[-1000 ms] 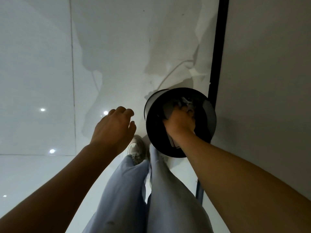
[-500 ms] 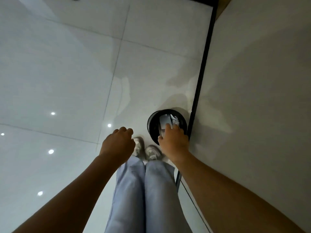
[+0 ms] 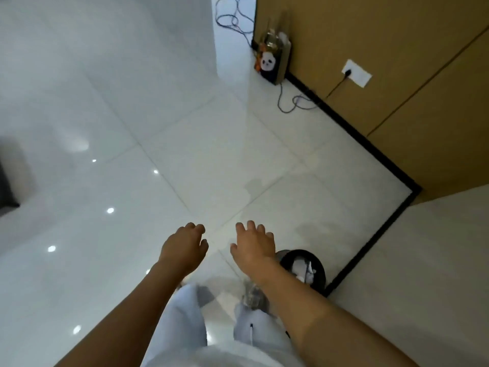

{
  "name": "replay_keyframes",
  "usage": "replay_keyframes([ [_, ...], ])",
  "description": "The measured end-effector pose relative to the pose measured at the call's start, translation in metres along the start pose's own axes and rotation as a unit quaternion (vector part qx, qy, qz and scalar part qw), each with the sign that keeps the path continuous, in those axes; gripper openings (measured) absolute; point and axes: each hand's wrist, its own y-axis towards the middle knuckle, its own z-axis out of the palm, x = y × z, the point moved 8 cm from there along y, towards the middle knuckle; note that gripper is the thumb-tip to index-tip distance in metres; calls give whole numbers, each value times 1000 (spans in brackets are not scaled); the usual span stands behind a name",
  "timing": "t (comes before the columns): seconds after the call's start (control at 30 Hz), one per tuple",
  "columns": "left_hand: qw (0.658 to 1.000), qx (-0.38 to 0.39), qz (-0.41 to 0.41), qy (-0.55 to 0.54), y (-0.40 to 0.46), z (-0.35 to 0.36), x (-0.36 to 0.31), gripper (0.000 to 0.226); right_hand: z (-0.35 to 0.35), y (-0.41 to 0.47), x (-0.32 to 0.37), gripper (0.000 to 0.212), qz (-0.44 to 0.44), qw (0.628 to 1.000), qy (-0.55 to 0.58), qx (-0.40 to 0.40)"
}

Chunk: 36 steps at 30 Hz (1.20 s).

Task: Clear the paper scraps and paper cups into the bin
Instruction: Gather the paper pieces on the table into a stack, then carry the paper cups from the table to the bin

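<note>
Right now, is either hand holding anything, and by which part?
Nothing is held. The left hand and right hand hang empty above the floor; the white paper lies in the bin.

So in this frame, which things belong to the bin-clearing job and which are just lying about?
Part of the job:
- black bin by the wall corner
- white paper waste inside it
- left hand and right hand, both holding nothing

Just lying about:
- panda toy against the wooden wall
- cables on the floor
- wall socket
</note>
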Motion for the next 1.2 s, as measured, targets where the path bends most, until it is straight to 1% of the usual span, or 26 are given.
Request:
replay_keyframes([
  [0.13,995,-50,-81,-31,-42,-38,110,36,0,4,108,43,-79,996,-50,11],
  [0.23,982,-73,-155,-75,-85,-51,208,36,13,5,213,43,-144,984,-101,18],
  [0.43,963,-87,-233,-104,-163,-59,368,32,53,-13,416,45,-248,955,-158,35],
  [0.57,949,-90,-282,-107,-216,-59,465,32,81,-30,531,46,-308,931,-190,45],
  [0.7,928,-94,-337,-129,-254,-58,542,31,103,-39,622,50,-364,904,-219,59],
  [0.93,892,-100,-407,-170,-278,-66,669,32,126,-20,776,54,-438,855,-267,75],
  [1.03,880,-105,-428,-178,-272,-81,733,31,127,5,849,54,-453,847,-267,76],
  [1.2,859,-131,-453,-201,-253,-132,850,31,114,55,969,54,-462,846,-254,80],
])
